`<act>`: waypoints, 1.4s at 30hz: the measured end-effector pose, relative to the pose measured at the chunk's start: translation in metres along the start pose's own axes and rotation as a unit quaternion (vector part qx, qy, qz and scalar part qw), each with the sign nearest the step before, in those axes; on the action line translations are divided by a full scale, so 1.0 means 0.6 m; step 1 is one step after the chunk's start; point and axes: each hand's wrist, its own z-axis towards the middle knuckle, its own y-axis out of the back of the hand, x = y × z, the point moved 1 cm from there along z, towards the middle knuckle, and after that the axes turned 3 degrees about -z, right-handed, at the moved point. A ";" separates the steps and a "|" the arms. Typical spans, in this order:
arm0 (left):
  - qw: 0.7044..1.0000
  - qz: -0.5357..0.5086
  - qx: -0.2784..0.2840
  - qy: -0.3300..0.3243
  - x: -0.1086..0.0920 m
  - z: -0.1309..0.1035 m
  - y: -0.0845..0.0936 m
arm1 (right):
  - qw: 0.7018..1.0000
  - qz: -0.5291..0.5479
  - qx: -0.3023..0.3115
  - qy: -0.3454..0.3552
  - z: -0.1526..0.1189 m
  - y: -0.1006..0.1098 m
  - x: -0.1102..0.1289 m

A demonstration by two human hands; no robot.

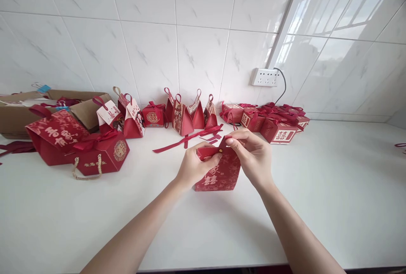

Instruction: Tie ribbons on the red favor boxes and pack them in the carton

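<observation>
A red gift box (226,174) with pale printed characters stands upright on the white counter in front of me. My left hand (198,164) grips its upper left part, the thumb pressed on the front near a small gold eyelet. At the top right, my right hand (253,153) pinches a dark red ribbon (226,142) between thumb and fingers, close above the eyelet. Part of the box's top and right side is hidden behind my fingers. Just beyond the box lie loose red ribbon strips (190,138).
Several small ribbon-handled boxes (183,117) line the wall. Red hexagonal boxes (279,130) are grouped at the back right. On the left are a larger red box (58,136), a rope-handled box (106,153) and an open cardboard carton (85,115). A power strip (265,77) hangs on the tiles.
</observation>
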 end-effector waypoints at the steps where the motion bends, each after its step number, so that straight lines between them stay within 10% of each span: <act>1: 1.000 -0.001 -0.003 -0.001 0.001 0.001 0.000 | 1.000 -0.002 -0.008 -0.008 0.000 0.001 -0.001; 10: 1.000 0.007 0.003 -0.030 -0.005 -0.006 0.009 | 0.996 0.001 0.046 -0.074 -0.002 0.001 -0.022; 18: 0.993 0.049 -0.038 -0.104 -0.013 -0.012 0.003 | 1.000 -0.014 0.019 0.005 -0.003 0.005 -0.006; 42: 0.996 0.024 -0.032 -0.075 -0.025 -0.017 -0.003 | 0.998 0.005 0.057 -0.017 -0.003 0.010 0.007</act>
